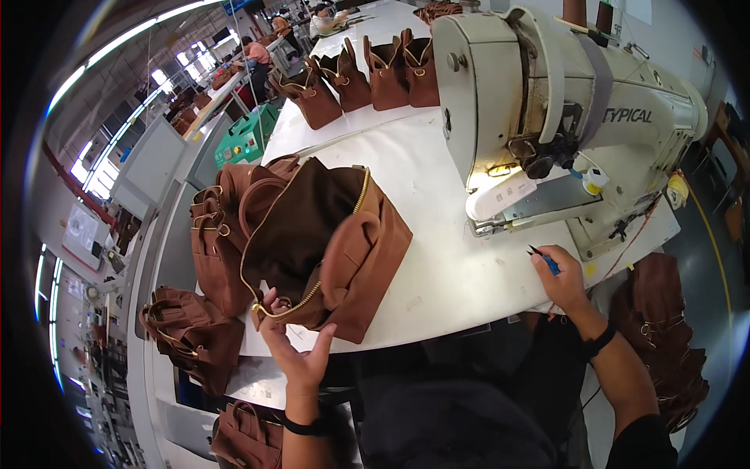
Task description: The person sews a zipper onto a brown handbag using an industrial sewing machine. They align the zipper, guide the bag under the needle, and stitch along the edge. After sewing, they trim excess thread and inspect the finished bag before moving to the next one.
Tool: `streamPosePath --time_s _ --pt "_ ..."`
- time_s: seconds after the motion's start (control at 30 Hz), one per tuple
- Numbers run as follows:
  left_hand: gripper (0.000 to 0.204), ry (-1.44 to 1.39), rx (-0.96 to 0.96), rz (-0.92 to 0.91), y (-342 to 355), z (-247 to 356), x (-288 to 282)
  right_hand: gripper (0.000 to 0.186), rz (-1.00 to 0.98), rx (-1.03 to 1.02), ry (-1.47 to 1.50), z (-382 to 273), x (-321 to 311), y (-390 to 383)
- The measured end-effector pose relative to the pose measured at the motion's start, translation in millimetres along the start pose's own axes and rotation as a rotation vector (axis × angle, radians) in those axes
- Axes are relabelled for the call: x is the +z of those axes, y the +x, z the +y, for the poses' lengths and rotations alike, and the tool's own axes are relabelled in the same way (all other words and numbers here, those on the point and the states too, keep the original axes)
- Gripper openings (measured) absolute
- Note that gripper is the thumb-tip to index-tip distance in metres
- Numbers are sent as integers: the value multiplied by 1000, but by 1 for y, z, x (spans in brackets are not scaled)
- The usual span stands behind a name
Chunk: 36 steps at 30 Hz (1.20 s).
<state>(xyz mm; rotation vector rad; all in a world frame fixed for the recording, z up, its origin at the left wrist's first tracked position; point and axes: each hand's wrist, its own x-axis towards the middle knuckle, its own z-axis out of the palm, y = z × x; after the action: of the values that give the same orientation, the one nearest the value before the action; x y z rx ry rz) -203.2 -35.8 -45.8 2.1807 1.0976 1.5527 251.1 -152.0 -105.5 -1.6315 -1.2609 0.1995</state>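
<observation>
A brown leather handbag (379, 266) leans open on the white table, its dark lining showing and a gold zipper running round its mouth. My left hand (301, 352) holds the near edge of this bag by the zipper end, with some fingers inside the mouth and the thumb outside. Over the table's front edge, below the sewing machine (562, 117), my right hand (564, 280) is closed round small blue thread snips (550, 264). Their dark pointed tips stick out to the left, apart from the bag.
More brown bags (215, 258) crowd the table's left side, and another bag (191, 336) sits at its front left corner. Several bags (391, 74) stand in a row at the back. Brown leather pieces (660, 336) hang at the right. Other people work far off.
</observation>
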Motion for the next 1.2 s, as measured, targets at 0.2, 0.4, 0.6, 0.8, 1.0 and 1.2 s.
streamPosePath --time_s 0.2,0.4,0.6,0.8,1.0,1.2 --pt "79 327 65 -129 14 10 -27 19 -24 35 22 -4 -2 -1" --pt "67 242 31 -103 17 0 -37 20 4 14 -12 4 3 -2" --pt "47 43 -157 -34 26 3 -33 18 -38 29 5 4 2 -2" --pt "46 11 -246 -7 25 -6 -33 18 -36 12 19 5 1 -2" --pt "55 155 45 -153 38 2 -38 18 -33 -8 23 5 1 -2" --pt "71 278 67 -284 49 12 -45 17 -30 -16 34 4 2 -3"
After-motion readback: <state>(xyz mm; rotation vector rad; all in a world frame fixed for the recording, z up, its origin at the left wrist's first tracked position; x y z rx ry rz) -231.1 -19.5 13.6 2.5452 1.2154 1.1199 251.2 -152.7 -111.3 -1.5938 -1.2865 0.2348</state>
